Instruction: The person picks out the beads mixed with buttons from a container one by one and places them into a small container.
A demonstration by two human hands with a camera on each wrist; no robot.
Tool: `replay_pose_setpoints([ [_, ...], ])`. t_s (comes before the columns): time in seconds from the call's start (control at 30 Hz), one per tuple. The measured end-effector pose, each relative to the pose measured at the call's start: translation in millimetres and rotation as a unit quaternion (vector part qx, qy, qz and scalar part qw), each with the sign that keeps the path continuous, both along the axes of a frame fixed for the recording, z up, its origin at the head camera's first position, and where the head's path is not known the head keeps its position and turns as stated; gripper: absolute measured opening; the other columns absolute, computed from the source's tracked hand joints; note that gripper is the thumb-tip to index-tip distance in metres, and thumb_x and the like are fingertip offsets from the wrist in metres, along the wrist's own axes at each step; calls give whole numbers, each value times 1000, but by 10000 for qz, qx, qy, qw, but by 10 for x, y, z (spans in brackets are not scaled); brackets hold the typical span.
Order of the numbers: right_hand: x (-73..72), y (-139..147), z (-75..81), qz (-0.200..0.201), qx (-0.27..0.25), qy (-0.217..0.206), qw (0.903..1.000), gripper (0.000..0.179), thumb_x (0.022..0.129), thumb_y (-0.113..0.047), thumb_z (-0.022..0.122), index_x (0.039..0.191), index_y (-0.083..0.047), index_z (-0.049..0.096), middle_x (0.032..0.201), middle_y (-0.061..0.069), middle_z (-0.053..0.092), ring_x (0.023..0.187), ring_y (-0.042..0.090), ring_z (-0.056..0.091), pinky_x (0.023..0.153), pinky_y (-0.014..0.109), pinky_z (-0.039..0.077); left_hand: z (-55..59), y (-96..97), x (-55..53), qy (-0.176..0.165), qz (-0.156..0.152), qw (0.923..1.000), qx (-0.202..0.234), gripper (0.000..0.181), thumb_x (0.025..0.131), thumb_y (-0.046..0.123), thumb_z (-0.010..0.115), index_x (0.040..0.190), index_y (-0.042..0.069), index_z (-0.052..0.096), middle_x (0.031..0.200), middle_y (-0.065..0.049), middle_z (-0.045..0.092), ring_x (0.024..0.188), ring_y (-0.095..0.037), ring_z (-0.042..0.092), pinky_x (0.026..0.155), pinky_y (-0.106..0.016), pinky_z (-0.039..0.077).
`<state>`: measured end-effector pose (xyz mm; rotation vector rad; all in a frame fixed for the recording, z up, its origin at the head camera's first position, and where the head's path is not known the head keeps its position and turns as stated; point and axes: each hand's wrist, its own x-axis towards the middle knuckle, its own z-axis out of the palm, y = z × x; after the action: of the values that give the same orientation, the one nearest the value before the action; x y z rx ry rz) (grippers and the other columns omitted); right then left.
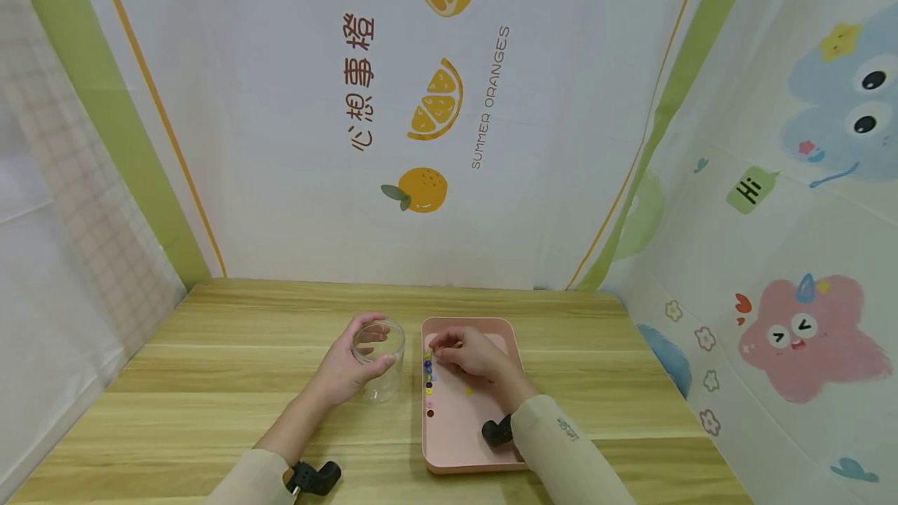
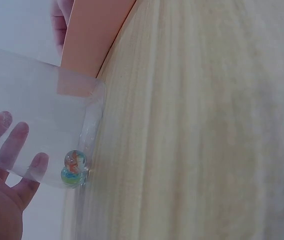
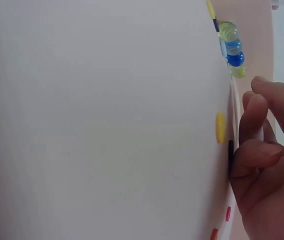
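Note:
My left hand point(image 1: 342, 371) grips a clear jar point(image 1: 377, 390) around its side, its open mouth up, standing on the table left of the tray. Two marbles point(image 2: 75, 161) with coloured swirls lie at the jar's bottom in the left wrist view. My right hand point(image 1: 471, 352) reaches into a pink tray point(image 1: 470, 446), fingertips at its far left side. Beside its fingers is a row of marbles point(image 3: 235, 59), blue and yellow-green. The fingers are loosely bent, and nothing shows between them. Small flat discs lie around the hand, one of them yellow point(image 3: 220, 127).
Along the tray's left wall lie more small discs, including a dark red one point(image 1: 430, 413). A wooden table point(image 1: 231, 380) carries the tray and jar. Printed cloth point(image 1: 295, 201) hangs behind the table. Black wrist devices point(image 1: 317, 478) sit at both sleeves.

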<state>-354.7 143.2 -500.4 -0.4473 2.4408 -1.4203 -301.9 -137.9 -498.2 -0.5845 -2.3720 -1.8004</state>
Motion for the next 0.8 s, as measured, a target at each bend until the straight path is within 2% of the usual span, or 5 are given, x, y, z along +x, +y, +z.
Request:
replay_pose_setpoints([
  [0.23,-7,19,29,-32,-219,32,9998,16,105,-15,73,120,-11,79,104,3,71,72,14,59,63,25,50,3,3,0,-9,17,10000,15,66,94,14,84,152,15,52,143,-29,65,135,-43,62,111,-68,50],
  [0.5,11,79,85,-155,77,286,9994,21,106,-19,72,126,-14,78,116,5,71,78,17,62,67,28,53,4,7,9,-3,38,10000,19,66,94,14,84,152,15,53,143,-29,65,134,-43,62,111,-68,50],
  [0.63,19,130,115,-328,-70,129,9994,26,107,-21,71,131,-11,76,118,7,72,81,20,64,69,31,54,2,9,8,18,10,10000,55,67,94,13,84,153,13,52,143,-29,65,135,-43,62,112,-67,50],
  [0.8,8,189,145,-437,-391,168,9981,25,108,-19,70,130,-9,75,125,16,74,80,19,62,71,31,53,-4,9,6,39,4,10000,55,68,94,13,84,153,11,52,143,-29,65,134,-42,62,111,-65,51],
])
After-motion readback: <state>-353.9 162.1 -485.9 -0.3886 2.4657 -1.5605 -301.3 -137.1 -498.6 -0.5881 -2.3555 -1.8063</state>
